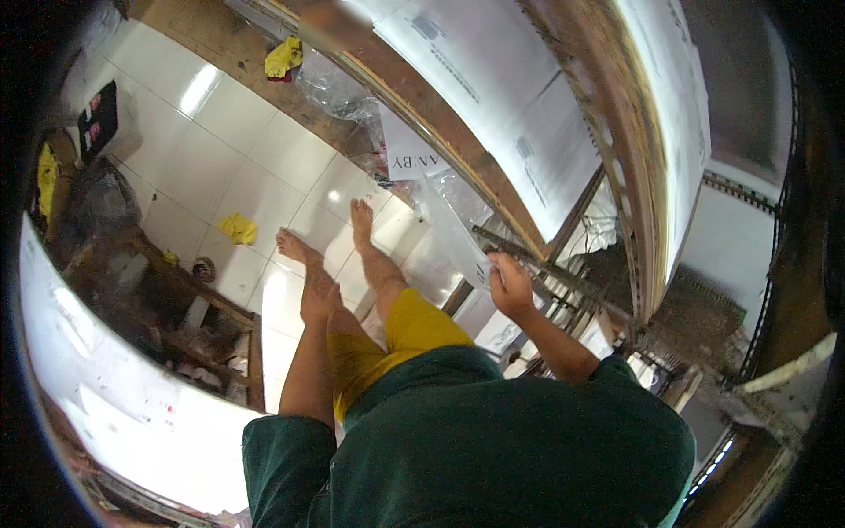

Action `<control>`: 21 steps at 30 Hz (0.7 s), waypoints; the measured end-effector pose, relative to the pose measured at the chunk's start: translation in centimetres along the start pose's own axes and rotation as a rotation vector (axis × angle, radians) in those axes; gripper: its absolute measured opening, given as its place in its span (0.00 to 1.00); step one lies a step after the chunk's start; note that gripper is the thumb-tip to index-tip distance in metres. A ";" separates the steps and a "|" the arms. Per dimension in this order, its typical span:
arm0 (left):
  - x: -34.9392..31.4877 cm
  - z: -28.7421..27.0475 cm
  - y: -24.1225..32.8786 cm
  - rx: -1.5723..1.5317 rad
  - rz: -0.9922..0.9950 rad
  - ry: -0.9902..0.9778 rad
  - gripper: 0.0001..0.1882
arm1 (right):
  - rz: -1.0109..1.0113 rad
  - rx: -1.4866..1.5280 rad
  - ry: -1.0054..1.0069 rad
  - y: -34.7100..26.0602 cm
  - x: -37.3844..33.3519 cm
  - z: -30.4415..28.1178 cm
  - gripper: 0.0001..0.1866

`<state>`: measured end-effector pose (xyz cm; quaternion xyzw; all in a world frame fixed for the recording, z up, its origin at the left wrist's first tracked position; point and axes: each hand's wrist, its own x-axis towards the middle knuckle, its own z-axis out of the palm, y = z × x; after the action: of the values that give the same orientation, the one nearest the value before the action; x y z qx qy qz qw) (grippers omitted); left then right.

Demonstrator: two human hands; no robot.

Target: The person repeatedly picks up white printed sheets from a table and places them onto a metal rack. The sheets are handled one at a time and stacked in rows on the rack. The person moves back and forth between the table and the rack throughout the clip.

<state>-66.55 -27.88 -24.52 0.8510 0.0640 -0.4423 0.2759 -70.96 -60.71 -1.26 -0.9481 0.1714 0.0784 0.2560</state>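
My right hand point(510, 286) is closed on the edge of a thin white sheet point(459, 236) with dark print. The sheet stands on edge and slants away beside a wooden-edged table. At its far end shows a white piece with large dark lettering point(409, 157); whether it belongs to the same sheet I cannot tell. My left hand point(319, 302) hangs low in front of my leg. Its fingers blend with the shin, so I cannot make out their pose, and no object shows in it.
White printed sheets point(519, 114) cover the table at upper right, beside a tall curved stack point(647, 158). A pale work surface point(132, 405) lies at left above a wooden shelf point(198, 308). Yellow cloths point(238, 229) and clear plastic point(334, 88) lie on the tiled floor and ledge.
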 end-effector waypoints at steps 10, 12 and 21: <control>-7.7 -8.6 4.1 -0.357 0.375 0.267 0.29 | -0.077 0.035 0.008 0.7 -2.2 0.1 0.18; -16.3 -11.9 8.4 -0.358 0.381 0.204 0.26 | -0.046 0.017 -0.053 1.8 -1.6 0.5 0.19; -36.3 -14.3 5.0 -0.490 0.522 0.450 0.27 | -0.280 0.028 -0.166 4.4 -1.5 7.4 0.23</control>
<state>-76.31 -19.69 12.66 0.8232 0.0081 -0.1325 0.5521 -74.41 -60.06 -9.27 -0.9494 0.0170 0.1178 0.2908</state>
